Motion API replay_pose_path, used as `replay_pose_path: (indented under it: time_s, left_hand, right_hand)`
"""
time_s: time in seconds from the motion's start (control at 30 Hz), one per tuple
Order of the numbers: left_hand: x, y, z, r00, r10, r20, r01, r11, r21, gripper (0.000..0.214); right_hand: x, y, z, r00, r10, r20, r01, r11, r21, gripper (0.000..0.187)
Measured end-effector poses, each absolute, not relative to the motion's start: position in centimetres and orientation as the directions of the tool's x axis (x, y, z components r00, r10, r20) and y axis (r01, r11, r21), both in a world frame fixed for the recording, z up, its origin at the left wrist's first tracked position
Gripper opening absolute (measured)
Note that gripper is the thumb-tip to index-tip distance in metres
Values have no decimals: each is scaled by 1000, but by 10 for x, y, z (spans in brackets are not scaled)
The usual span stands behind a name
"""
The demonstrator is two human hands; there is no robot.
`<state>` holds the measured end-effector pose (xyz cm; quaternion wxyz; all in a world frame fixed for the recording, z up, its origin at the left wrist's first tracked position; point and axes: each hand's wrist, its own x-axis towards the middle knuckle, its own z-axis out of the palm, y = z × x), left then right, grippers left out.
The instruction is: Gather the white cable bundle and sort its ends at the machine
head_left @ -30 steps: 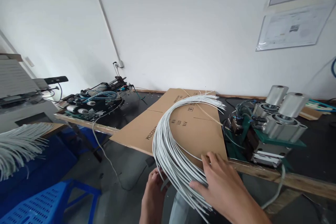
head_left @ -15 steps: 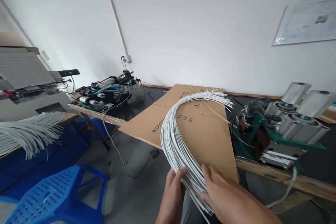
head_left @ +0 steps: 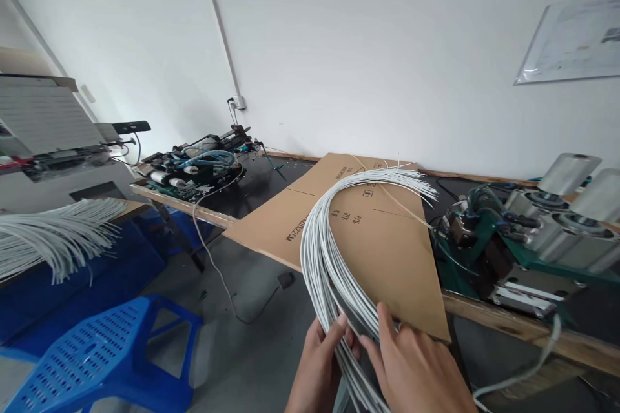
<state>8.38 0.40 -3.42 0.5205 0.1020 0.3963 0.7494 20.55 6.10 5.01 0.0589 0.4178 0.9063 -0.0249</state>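
Note:
A long bundle of white cables [head_left: 317,251] curves in an arc over a flat cardboard sheet [head_left: 264,219], its far ends fanned out near the wall. The near end hangs past the sheet's front edge, between my hands. My left hand [head_left: 322,355] is closed round the left part of the bundle, thumb on top. On the right part lies my right hand [head_left: 411,361], its fingers curled over the cables. A narrow gap runs between the two parts. The lowest cable ends are partly hidden by my right hand.
A machine with metal cylinders [head_left: 571,226] stands at the right of the bench. Another machine with blue hoses [head_left: 198,164] is at the left. A blue plastic stool [head_left: 97,355] stands on the floor, below more white cables [head_left: 62,239]. A grey cord [head_left: 213,264] hangs from the bench.
The near part of the bundle has split into two strands with a gap between them. My right hand has shifted, its fingers now across the right strand. The view has moved slightly left.

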Motion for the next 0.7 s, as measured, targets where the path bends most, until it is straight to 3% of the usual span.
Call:
replay_pose_path:
  time_s: [0.17,0.33,0.53,0.7]
  left_hand:
    - [85,6,-36,-451,853,-262,-643,-107,758,53]
    - [86,9,-42,-491,831,-263,-587,-93,804,35]
    - [68,8,-52,-576,790,-209,-460,-102,882,33]
    - [47,5,-55,-612,768,-190,-376,-71,924,61]
  right_hand:
    - [204,61,42,-624,780,41,771,607,193,33]
    - [190,70,32,-680,694,237,733,635,243,26]
    - [182,77,39,-676,689,262,737,617,278,35]
    - [180,75,52,-673,698,242,739,641,206,32]
